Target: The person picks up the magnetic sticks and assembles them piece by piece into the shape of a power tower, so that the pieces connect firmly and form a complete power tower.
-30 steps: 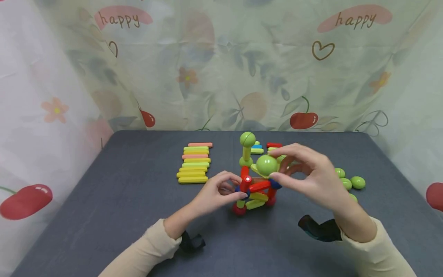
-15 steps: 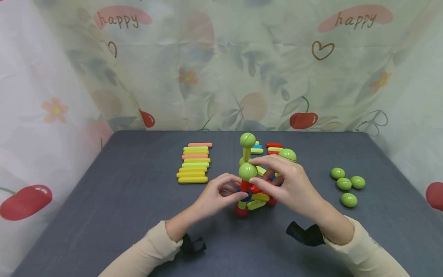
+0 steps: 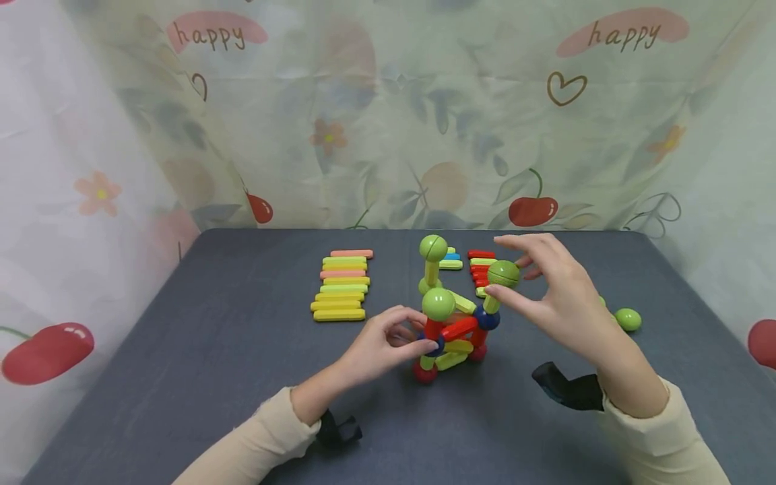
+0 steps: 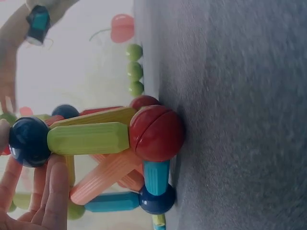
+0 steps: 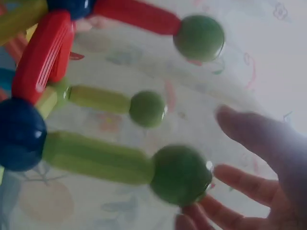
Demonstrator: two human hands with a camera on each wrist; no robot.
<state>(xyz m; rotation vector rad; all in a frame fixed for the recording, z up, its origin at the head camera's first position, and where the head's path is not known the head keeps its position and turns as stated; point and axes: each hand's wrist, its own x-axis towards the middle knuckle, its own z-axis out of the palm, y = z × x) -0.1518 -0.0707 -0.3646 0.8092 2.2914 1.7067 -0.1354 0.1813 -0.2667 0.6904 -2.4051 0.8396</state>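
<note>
A structure of coloured rods and balls stands at mid-table. My left hand (image 3: 378, 347) pinches the blue ball (image 3: 435, 346) at its near left corner; the left wrist view shows fingers and thumb around this blue ball (image 4: 29, 142). Above it a green ball (image 3: 438, 304) caps an upright red rod. My right hand (image 3: 566, 306) is spread around another green ball (image 3: 503, 274) on a light green rod. In the right wrist view the thumb stands apart from that green ball (image 5: 181, 175), with fingertips close against it; contact is unclear. A third green ball (image 3: 433, 248) tops the rear rod.
A column of yellow, green and pink rods (image 3: 338, 314) lies left of the structure. Behind it lie blue and green rods (image 3: 450, 265) and red rods (image 3: 481, 254). Loose green balls (image 3: 628, 319) sit at the right, partly behind my right hand. A patterned curtain (image 3: 388, 135) hangs behind.
My right hand carried a green ball leftward onto the near left red rod, let it go, and moved back right to the other green ball. My left hand has stayed at the blue ball.
</note>
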